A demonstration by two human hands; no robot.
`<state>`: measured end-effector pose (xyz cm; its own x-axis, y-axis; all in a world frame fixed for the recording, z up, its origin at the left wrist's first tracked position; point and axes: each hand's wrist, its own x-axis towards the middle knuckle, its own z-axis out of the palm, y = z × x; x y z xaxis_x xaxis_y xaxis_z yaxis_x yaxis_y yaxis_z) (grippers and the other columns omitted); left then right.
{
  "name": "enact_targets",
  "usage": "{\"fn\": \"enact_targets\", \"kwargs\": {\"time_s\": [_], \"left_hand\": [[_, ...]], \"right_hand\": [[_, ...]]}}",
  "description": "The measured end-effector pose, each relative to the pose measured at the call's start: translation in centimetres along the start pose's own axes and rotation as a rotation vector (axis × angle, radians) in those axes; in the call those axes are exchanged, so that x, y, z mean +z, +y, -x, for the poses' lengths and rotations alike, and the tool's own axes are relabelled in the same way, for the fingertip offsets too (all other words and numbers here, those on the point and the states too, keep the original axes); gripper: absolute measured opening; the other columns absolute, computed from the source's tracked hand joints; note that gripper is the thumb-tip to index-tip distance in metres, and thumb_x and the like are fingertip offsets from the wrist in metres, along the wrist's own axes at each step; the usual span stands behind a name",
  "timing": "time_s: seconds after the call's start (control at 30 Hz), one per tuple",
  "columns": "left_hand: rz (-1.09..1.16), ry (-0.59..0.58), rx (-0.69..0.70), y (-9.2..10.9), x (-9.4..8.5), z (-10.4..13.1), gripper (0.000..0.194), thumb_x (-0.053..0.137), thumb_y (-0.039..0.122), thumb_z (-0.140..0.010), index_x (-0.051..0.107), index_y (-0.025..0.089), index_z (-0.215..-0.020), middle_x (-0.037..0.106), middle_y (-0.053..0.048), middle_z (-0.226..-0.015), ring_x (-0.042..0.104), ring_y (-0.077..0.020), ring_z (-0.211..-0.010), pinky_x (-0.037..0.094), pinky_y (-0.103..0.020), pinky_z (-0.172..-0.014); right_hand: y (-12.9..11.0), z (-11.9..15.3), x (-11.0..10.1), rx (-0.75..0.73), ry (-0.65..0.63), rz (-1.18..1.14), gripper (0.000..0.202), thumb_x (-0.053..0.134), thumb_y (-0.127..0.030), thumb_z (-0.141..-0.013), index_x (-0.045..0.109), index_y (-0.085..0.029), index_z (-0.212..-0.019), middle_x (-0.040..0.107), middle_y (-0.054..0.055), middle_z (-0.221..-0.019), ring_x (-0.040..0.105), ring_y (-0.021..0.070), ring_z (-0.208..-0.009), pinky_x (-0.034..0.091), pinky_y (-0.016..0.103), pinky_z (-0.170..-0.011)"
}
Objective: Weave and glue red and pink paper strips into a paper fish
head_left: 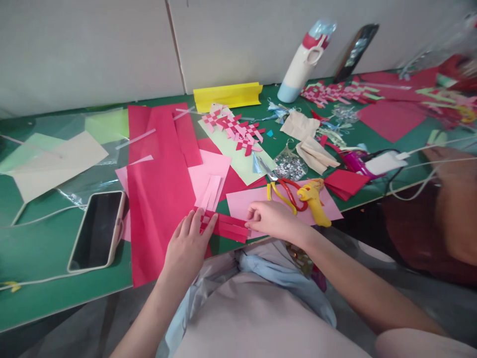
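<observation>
My left hand (189,233) lies with fingers spread over the crossing of pink paper strips (210,194) and red paper strips (229,226), pressing them against the table. Under its fingertips, part of a small red-and-pink checkered weave shows. At the right end of the red strips, my right hand (274,219) is closed in a pinch on one strip's tip; its fingers partly hide the contact. Large red paper (156,199) lies beside and partly under my left hand. Just beyond my right hand are scissors (290,191) with red handles and a yellow glue gun (315,199).
Woven paper fish shapes (236,127) rest on pale green paper. A bag of rhinestones (290,164), a phone (97,231), a white bottle (307,59) and folded yellow paper (227,97) surround the work. White cables (428,154) cross at right, near another person's arm (454,174).
</observation>
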<state>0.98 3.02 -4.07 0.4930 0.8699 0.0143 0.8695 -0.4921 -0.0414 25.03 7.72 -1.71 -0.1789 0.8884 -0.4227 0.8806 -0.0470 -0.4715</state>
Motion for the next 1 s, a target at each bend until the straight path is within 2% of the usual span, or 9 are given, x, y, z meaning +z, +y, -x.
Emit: {"fn": "enact_targets", "kwargs": {"time_s": [0.1, 0.17, 0.27, 0.33, 0.5, 0.6, 0.7, 0.83, 1.0], "left_hand": [[0.004, -0.006, 0.005, 0.0, 0.1, 0.0, 0.058, 0.04, 0.006, -0.087, 0.045, 0.023, -0.143, 0.051, -0.02, -0.14, 0.05, -0.0362, -0.127, 0.052, -0.047, -0.092], [-0.004, -0.013, 0.002, 0.1, 0.1, 0.0, 0.059, 0.041, 0.006, -0.088, 0.044, 0.023, -0.143, 0.05, -0.02, -0.14, 0.049, -0.0362, -0.128, 0.052, -0.047, -0.094], [-0.034, -0.026, -0.001, 0.2, 0.0, 0.0, 0.059, 0.042, 0.006, -0.088, 0.043, 0.024, -0.144, 0.051, -0.019, -0.14, 0.049, -0.0357, -0.129, 0.051, -0.046, -0.095], [-0.046, -0.026, 0.0, 0.3, 0.0, 0.0, 0.059, 0.042, 0.007, -0.088, 0.043, 0.025, -0.144, 0.051, -0.018, -0.14, 0.049, -0.0354, -0.129, 0.051, -0.046, -0.095], [-0.011, 0.019, 0.011, 0.1, 0.1, 0.1, 0.056, 0.043, 0.008, -0.088, 0.045, 0.023, -0.142, 0.051, -0.018, -0.14, 0.049, -0.0365, -0.128, 0.052, -0.048, -0.094], [0.137, 0.086, -0.005, -0.7, 0.2, 0.3, 0.051, 0.043, 0.011, -0.089, 0.05, 0.019, -0.138, 0.054, -0.016, -0.136, 0.051, -0.0332, -0.125, 0.051, -0.045, -0.096], [0.286, 0.208, -0.176, -1.8, 0.1, 0.8, 0.046, 0.041, 0.011, -0.088, 0.055, 0.016, -0.132, 0.058, -0.013, -0.131, 0.055, -0.0273, -0.119, 0.051, -0.04, -0.097], [0.266, 0.327, -0.466, -2.8, 0.0, 1.6, 0.038, 0.042, 0.012, -0.087, 0.063, 0.014, -0.119, 0.067, -0.012, -0.114, 0.061, -0.0271, -0.104, 0.052, -0.04, -0.089], [0.243, 0.317, -0.518, -2.6, 0.0, 1.7, 0.031, 0.046, 0.018, -0.088, 0.068, 0.013, -0.11, 0.072, -0.011, -0.102, 0.064, -0.0272, -0.094, 0.053, -0.039, -0.082]], "right_hand": [[0.0, 0.5, -0.1, -0.116, 0.101, 0.047, 0.006, 0.067, -0.027, -0.08, 0.067, -0.022, -0.077, 0.072, 0.0, -0.074, 0.065, 0.017, -0.07, 0.04, 0.026, -0.057], [-0.5, 0.8, 0.2, -0.313, 0.189, 0.078, 0.011, 0.059, -0.021, -0.088, 0.069, -0.02, -0.084, 0.073, 0.003, -0.081, 0.065, 0.0176, -0.078, 0.046, 0.027, -0.067], [-1.6, 1.3, 1.5, -0.66, 0.261, 0.201, 0.021, 0.051, -0.016, -0.094, 0.068, -0.015, -0.105, 0.071, 0.01, -0.102, 0.062, 0.0217, -0.098, 0.049, 0.036, -0.086], [-2.0, 1.5, 2.6, -0.763, 0.27, 0.308, 0.027, 0.049, -0.017, -0.095, 0.064, -0.012, -0.117, 0.068, 0.012, -0.114, 0.059, 0.0243, -0.106, 0.05, 0.04, -0.09], [-1.6, 1.8, 4.9, -0.776, 0.369, 0.421, 0.032, 0.046, -0.019, -0.097, 0.062, -0.006, -0.123, 0.064, 0.014, -0.126, 0.056, 0.0267, -0.115, 0.051, 0.041, -0.094], [-1.1, 1.8, 5.5, -0.768, 0.39, 0.437, 0.034, 0.046, -0.02, -0.097, 0.061, -0.006, -0.125, 0.063, 0.014, -0.13, 0.055, 0.0274, -0.117, 0.051, 0.043, -0.094], [-1.0, 1.8, 5.8, -0.76, 0.385, 0.421, 0.035, 0.046, -0.022, -0.097, 0.06, -0.008, -0.126, 0.062, 0.013, -0.131, 0.056, 0.027, -0.117, 0.051, 0.043, -0.094], [-1.0, 1.7, 5.9, -0.749, 0.381, 0.406, 0.036, 0.045, -0.021, -0.097, 0.059, -0.009, -0.128, 0.061, 0.012, -0.133, 0.056, 0.0268, -0.117, 0.051, 0.043, -0.095], [-1.1, 1.7, 5.8, -0.752, 0.388, 0.398, 0.035, 0.046, -0.019, -0.096, 0.06, -0.009, -0.127, 0.062, 0.011, -0.132, 0.057, 0.0267, -0.116, 0.051, 0.042, -0.095]]}}
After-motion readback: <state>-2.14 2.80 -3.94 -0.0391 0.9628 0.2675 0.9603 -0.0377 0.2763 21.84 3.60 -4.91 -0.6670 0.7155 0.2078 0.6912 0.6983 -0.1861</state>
